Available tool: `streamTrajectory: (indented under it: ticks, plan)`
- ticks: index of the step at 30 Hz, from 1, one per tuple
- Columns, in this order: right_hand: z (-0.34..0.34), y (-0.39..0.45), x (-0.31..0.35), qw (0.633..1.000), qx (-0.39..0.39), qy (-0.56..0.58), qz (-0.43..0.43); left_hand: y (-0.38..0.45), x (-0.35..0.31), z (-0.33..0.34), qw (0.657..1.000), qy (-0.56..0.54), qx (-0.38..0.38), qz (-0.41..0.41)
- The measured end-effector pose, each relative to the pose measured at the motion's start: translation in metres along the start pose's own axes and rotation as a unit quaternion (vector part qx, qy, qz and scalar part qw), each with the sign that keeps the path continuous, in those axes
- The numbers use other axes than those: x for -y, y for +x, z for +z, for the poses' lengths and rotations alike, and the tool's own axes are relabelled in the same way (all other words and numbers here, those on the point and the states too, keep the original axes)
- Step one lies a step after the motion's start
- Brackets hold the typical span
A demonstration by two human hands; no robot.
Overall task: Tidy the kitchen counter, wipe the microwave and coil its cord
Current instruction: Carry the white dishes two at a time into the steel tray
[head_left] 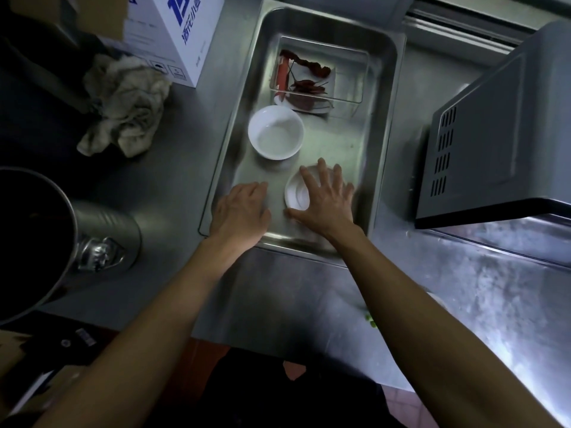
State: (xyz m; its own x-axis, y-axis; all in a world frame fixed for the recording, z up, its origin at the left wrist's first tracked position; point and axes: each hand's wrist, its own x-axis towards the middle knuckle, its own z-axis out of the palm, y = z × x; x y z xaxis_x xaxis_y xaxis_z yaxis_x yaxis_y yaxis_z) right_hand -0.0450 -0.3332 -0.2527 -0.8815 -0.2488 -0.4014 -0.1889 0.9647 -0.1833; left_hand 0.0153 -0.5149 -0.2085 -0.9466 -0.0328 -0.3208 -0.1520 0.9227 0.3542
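Observation:
A steel tray point(384, 125) lies on the steel counter. In it stand a white bowl point(275, 131), a small white dish point(296, 194) and a clear box point(355, 72) holding dried red chillies. My right hand point(326, 199) is spread over the small dish, fingers apart, thumb by its near edge. My left hand point(240, 211) rests at the tray's near left rim with fingers curled down; whether it grips the rim is unclear. The grey microwave point(500, 140) stands to the right of the tray. A crumpled beige cloth point(126, 103) lies left of the tray. No cord is visible.
A white carton with blue print point(182, 35) stands behind the cloth. A large steel pot point(55, 239) sits at the near left. A window rail point(463, 23) runs along the back right. Wet steel counter point(463, 304) stretches to the near right.

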Motion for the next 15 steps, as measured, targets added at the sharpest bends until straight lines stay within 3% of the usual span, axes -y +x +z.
streamTrajectory:
  ticks: [7,15]
  plan:
    - [-0.005,-0.005,-0.004,1.000,0.011,0.015,-0.008,-0.002,-0.004,-0.001,1.000,0.010,0.001,-0.001]
    - [-0.027,-0.067,-0.022,0.990,-0.099,0.103,-0.015,-0.016,-0.037,-0.001,0.998,0.037,-0.038,0.039]
